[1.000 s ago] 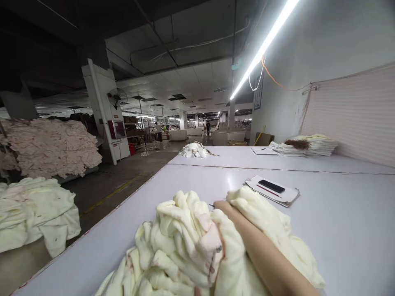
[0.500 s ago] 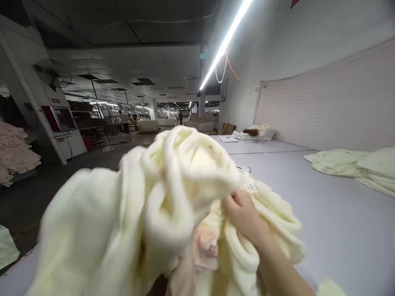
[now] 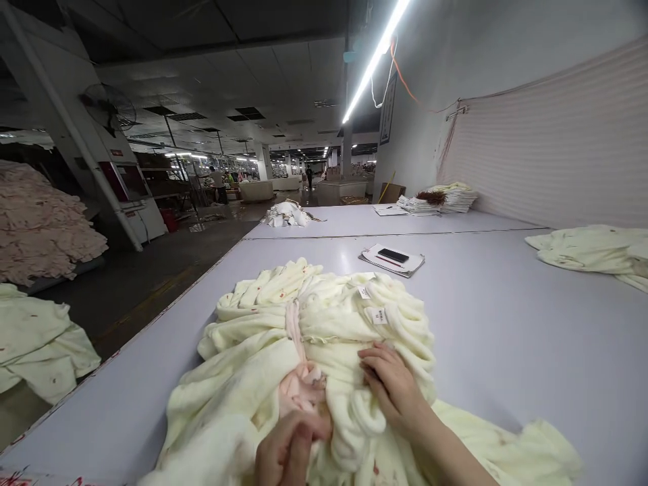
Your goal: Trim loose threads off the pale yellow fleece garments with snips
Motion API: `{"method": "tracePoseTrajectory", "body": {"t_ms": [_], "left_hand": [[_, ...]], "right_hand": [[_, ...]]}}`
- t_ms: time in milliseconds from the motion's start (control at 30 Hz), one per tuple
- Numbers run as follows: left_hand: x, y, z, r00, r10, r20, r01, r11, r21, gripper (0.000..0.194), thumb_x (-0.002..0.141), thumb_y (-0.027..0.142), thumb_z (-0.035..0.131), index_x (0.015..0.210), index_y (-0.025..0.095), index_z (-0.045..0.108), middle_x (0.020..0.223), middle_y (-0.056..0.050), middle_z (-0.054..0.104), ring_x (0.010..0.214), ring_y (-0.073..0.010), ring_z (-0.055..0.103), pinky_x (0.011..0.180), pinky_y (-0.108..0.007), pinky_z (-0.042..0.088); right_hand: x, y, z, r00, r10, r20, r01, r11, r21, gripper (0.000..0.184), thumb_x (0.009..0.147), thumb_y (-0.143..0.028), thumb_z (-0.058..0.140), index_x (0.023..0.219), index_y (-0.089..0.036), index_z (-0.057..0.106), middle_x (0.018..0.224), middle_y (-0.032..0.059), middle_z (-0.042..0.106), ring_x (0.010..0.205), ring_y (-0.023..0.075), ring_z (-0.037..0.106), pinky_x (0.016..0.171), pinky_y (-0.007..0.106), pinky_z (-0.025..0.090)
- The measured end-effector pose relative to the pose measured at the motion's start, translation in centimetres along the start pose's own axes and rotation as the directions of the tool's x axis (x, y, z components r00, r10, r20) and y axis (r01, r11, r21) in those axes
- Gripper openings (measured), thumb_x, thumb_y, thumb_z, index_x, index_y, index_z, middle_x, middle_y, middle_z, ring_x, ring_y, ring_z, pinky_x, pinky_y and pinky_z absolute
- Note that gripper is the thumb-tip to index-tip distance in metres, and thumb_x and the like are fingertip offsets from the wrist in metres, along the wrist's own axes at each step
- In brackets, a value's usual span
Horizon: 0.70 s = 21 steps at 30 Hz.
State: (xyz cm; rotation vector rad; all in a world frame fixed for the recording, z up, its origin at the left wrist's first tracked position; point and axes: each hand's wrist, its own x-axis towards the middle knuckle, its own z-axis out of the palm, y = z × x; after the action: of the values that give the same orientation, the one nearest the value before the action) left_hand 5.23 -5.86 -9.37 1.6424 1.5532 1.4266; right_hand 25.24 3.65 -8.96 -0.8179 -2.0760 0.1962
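A bundle of pale yellow fleece pieces (image 3: 253, 368) lies on the table in front of me, tied round the middle with a pink cloth strip (image 3: 302, 388) bunched into a knot. White paper labels (image 3: 377, 316) show on its right part. My left hand (image 3: 288, 449), slightly blurred, is closed at the lower end of the pink strip, its fingertips partly hidden. My right hand (image 3: 395, 385) rests on the fleece right of the knot, fingers stretched out and holding nothing.
On the pale table (image 3: 486, 317) beyond the bundle are papers with a phone (image 3: 393, 256) and a pen. Stacked pieces (image 3: 435, 200), white scraps (image 3: 287, 213) and more yellow fleece (image 3: 592, 246) lie farther off. Pink (image 3: 45, 223) and yellow piles (image 3: 40, 344) stand left of the table edge.
The bundle has come down from a raised position onto the table. My right hand has let go of the fleece and opened on it. My left hand has come into view by the knot.
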Motion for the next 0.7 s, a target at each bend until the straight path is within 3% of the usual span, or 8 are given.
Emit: {"method": "tracePoseTrajectory", "body": {"t_ms": [67,133,200,300,367,467,633,700], "left_hand": [[0.9,0.3,0.9,0.996,0.086,-0.035,-0.083,0.991,0.102,0.027,0.086,0.036,0.048,0.097,0.022,0.068,0.110,-0.010,0.065,0.106,-0.0282,0.057,0.089,-0.039,0.047],[1.4,-0.2,2.2,0.988,0.149,-0.027,-0.137,0.956,0.261,0.039,0.077,0.033,0.058,0.115,0.022,0.061,0.129,-0.012,0.054,0.125,-0.0334,0.041,0.100,-0.048,0.038],[0.7,-1.4,3.7,0.991,0.132,0.012,-0.127,0.914,0.385,0.053,0.070,0.032,0.065,0.121,0.020,0.056,0.132,-0.014,0.050,0.129,-0.0371,0.034,0.100,-0.052,0.037],[-1.6,-2.9,5.3,0.984,0.060,0.168,-0.131,0.883,0.452,0.056,0.062,0.025,0.069,0.117,0.023,0.059,0.126,-0.013,0.054,0.118,-0.0380,0.046,0.092,-0.049,0.044],[-2.8,-3.1,6.0,0.935,0.014,0.354,-0.174,0.889,0.424,0.054,0.060,0.018,0.067,0.113,0.027,0.062,0.118,-0.011,0.059,0.104,-0.0344,0.056,0.086,-0.045,0.047],[-3.0,-1.8,7.0,0.848,0.008,0.530,-0.195,0.934,0.298,0.058,0.064,0.017,0.061,0.121,0.028,0.057,0.118,-0.011,0.059,0.102,-0.0316,0.057,0.086,-0.042,0.047],[-1.4,1.9,8.4,0.743,0.126,0.657,-0.210,0.976,0.050,0.047,0.069,0.021,0.063,0.116,0.027,0.062,0.117,-0.010,0.062,0.106,-0.0336,0.056,0.090,-0.041,0.044],[-0.8,2.6,7.8,0.764,0.141,0.630,-0.174,0.985,-0.009,0.025,0.076,0.024,0.058,0.099,0.024,0.069,0.100,-0.009,0.068,0.091,-0.0294,0.062,0.079,-0.036,0.048]], "right_hand": [[-0.6,0.8,-0.2,0.999,0.033,-0.040,-0.033,0.999,0.005,0.021,0.087,-0.015,0.042,0.101,-0.022,0.056,0.102,0.0090,0.068,0.100,0.0238,0.062,0.097,0.049,0.044],[-1.3,1.6,-0.4,0.996,0.072,-0.050,-0.072,0.997,0.012,0.020,0.088,-0.018,0.042,0.102,-0.022,0.057,0.103,0.0085,0.067,0.102,0.0247,0.060,0.095,0.048,0.045],[-1.9,2.4,-0.7,0.987,0.157,-0.044,-0.155,0.987,0.041,0.020,0.090,-0.022,0.040,0.102,-0.022,0.057,0.107,0.0083,0.066,0.103,0.0246,0.060,0.089,0.043,0.049],[-1.7,3.0,-1.2,0.927,0.373,-0.029,-0.369,0.924,0.105,0.023,0.094,-0.030,0.035,0.103,-0.021,0.055,0.106,0.0085,0.065,0.085,0.0205,0.063,0.074,0.035,0.052],[-1.0,2.6,-1.7,0.883,0.469,-0.029,-0.463,0.879,0.115,0.026,0.094,-0.034,0.034,0.102,-0.021,0.055,0.097,0.0071,0.067,0.076,0.0190,0.062,0.071,0.033,0.051],[0.3,0.5,-2.3,0.880,0.470,-0.074,-0.466,0.882,0.068,0.027,0.093,-0.037,0.036,0.096,-0.022,0.058,0.091,0.0056,0.067,0.084,0.0217,0.062,0.074,0.033,0.048],[0.8,-3.4,-1.8,0.898,0.425,-0.111,-0.430,0.902,-0.025,0.025,0.093,-0.036,0.036,0.098,-0.023,0.056,0.089,0.0059,0.066,0.074,0.0204,0.061,0.068,0.032,0.047],[0.4,-3.7,-1.1,0.892,0.451,-0.031,-0.451,0.892,-0.019,0.024,0.094,-0.034,0.034,0.096,-0.023,0.056,0.088,0.0049,0.065,0.070,0.0185,0.060,0.063,0.030,0.047]]}}
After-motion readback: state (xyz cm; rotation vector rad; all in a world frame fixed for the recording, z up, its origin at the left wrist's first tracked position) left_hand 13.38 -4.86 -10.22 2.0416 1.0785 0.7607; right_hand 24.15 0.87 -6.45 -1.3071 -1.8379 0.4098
